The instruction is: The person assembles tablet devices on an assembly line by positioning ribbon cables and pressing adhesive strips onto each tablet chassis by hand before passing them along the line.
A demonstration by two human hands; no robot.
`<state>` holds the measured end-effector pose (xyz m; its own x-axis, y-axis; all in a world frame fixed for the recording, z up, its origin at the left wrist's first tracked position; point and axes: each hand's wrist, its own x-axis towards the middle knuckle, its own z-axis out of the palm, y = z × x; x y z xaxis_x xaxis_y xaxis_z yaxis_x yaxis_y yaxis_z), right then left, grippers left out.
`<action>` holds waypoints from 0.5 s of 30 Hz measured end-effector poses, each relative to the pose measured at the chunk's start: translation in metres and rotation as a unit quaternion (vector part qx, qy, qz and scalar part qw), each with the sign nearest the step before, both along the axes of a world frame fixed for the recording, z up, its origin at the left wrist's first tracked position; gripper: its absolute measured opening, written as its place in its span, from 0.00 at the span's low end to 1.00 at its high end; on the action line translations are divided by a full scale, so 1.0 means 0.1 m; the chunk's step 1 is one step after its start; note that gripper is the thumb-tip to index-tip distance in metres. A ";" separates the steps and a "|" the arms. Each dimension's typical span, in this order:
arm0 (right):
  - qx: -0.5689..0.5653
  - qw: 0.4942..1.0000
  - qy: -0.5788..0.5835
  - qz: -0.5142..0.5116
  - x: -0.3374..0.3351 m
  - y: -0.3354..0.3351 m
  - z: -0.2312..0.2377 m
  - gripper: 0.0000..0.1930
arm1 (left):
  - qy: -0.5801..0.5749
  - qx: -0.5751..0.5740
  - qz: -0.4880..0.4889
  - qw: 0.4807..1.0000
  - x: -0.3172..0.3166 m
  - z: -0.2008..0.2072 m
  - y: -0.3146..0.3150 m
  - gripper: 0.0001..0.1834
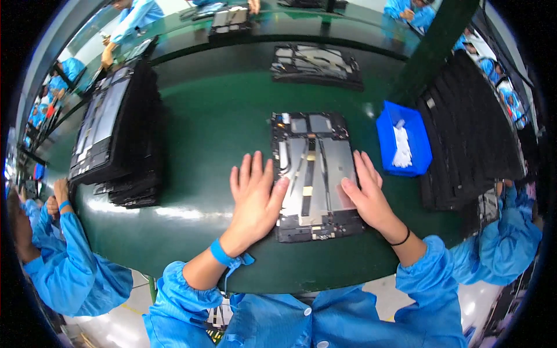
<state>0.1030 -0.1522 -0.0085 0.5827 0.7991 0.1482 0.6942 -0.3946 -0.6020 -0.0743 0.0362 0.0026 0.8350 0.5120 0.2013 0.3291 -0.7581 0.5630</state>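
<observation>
An opened tablet chassis [338, 159], showing a silver plate, dark flex cables and black ends, lies flat on the green table in front of me. My left hand [253, 194] rests beside its left edge, fingers stretched and spread, with the thumb at the edge. Along the opposite side lies my right hand [369, 194], also open, its thumb over the silver plate and its fingers by the right edge. Neither hand is closed round the chassis. A blue band circles my left wrist and a thin dark band my right.
A tall stack of similar chassis [110, 116] stands at left. Another chassis [316, 62] lies farther back. On the right are a blue bin [421, 152] with white pieces, a high black stack [464, 127] and a green post [432, 52]. Co-workers in blue sit around the table [200, 139].
</observation>
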 end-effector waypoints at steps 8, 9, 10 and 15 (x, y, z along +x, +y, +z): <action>0.341 0.846 0.410 0.003 -0.22 0.48 0.56 0.32 | -0.322 -0.483 0.006 0.814 0.13 -0.09 0.31 0.33; 0.346 0.830 0.438 0.011 -0.23 0.62 0.66 0.32 | -0.399 -0.576 -0.007 0.713 0.19 -0.16 0.38 0.33; 0.353 0.802 0.481 0.027 -0.24 0.77 0.81 0.31 | -0.415 -0.636 -0.009 0.651 0.19 -0.18 0.44 0.32; 0.351 0.797 0.489 0.058 -0.90 2.04 1.52 0.31 | -0.268 -0.139 0.052 0.952 0.17 -0.67 0.52 0.21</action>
<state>0.0125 0.0520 0.1431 0.6214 0.7767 0.1030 -0.2346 0.3098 -0.9214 -0.0568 0.0880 -0.0649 0.5930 0.6821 0.4279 0.0036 -0.5337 0.8457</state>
